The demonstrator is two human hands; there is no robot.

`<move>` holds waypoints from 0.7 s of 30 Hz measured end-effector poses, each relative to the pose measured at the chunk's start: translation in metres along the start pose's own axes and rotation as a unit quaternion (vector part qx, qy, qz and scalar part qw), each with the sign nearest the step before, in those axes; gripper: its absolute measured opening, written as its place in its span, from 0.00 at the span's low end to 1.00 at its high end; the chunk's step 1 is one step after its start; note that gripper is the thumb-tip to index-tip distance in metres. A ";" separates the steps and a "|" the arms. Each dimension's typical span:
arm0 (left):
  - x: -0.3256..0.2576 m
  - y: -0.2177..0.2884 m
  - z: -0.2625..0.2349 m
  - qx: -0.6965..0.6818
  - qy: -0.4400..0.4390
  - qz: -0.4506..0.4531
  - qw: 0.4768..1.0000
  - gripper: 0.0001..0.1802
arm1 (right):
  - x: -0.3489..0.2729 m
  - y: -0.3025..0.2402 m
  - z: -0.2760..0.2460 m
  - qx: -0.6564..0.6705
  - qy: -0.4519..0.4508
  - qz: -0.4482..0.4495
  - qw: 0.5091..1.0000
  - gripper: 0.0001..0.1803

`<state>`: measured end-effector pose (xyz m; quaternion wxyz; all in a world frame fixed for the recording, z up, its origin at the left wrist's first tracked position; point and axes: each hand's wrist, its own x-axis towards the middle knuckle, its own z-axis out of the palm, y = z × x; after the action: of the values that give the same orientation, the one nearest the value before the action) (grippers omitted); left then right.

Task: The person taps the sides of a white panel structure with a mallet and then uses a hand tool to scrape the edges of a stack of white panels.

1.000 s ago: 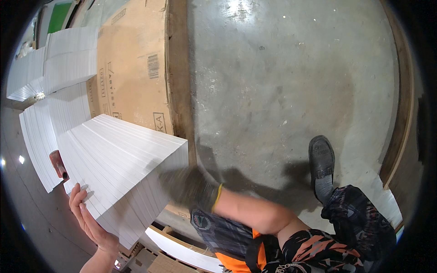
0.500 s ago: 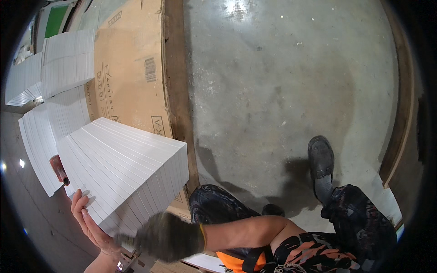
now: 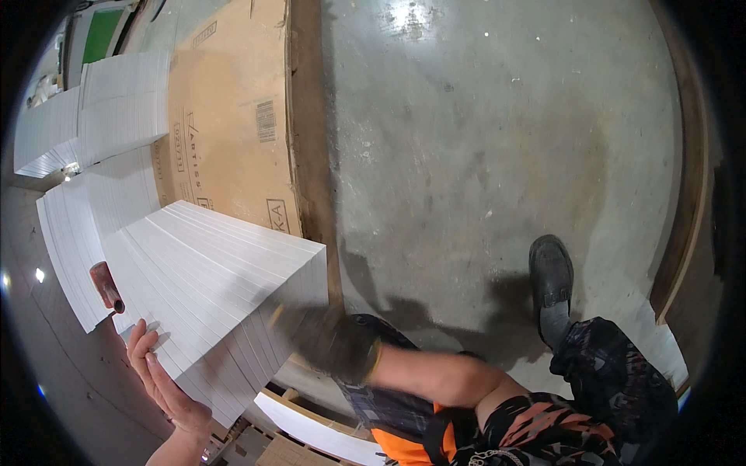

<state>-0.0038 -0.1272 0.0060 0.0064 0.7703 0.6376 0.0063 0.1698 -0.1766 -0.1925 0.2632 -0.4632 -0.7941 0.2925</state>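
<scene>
Evidently the heavy, stiff stack of white sheets [image 3: 210, 287] was steadied between the flat, open left hand [image 3: 159, 377] and the blurred gloved right hand [image 3: 326, 338], whose grip could not be told.

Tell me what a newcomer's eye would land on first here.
First, the thick stack of white sheets at lower left, leaning edge-up, with the bare left hand flat against its near side. Next, the gloved right hand, blurred, at the stack's right corner. Behind lies a large flattened cardboard sheet beside the bare concrete floor.
</scene>
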 end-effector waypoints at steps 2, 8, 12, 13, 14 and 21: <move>0.004 0.010 0.001 -0.017 0.012 -0.021 1.000 0.22 | 0.003 0.036 0.023 0.290 0.052 0.130 0.947 0.11; 0.010 0.020 0.018 -0.130 0.051 -0.117 0.983 0.22 | 0.005 -0.068 0.007 0.588 0.198 -0.032 0.783 0.07; 0.003 0.003 0.004 -0.021 0.020 -0.031 0.999 0.22 | 0.003 -0.030 0.019 0.285 0.201 -0.082 0.934 0.15; 0.003 0.005 0.001 0.008 0.013 -0.006 1.000 0.22 | 0.000 -0.002 0.036 0.183 0.247 -0.003 0.952 0.14; 0.006 0.009 0.001 0.015 0.011 0.002 1.000 0.22 | -0.004 0.027 0.044 0.314 0.205 0.133 0.917 0.11; 0.006 0.005 0.008 -0.040 0.020 -0.013 0.999 0.22 | -0.006 0.065 0.106 0.435 0.300 0.317 0.788 0.15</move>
<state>0.0021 -0.1224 -0.0017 0.0250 0.7608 0.6468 0.0472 0.1365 -0.1792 -0.3125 0.5540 -0.5898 -0.2731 0.5201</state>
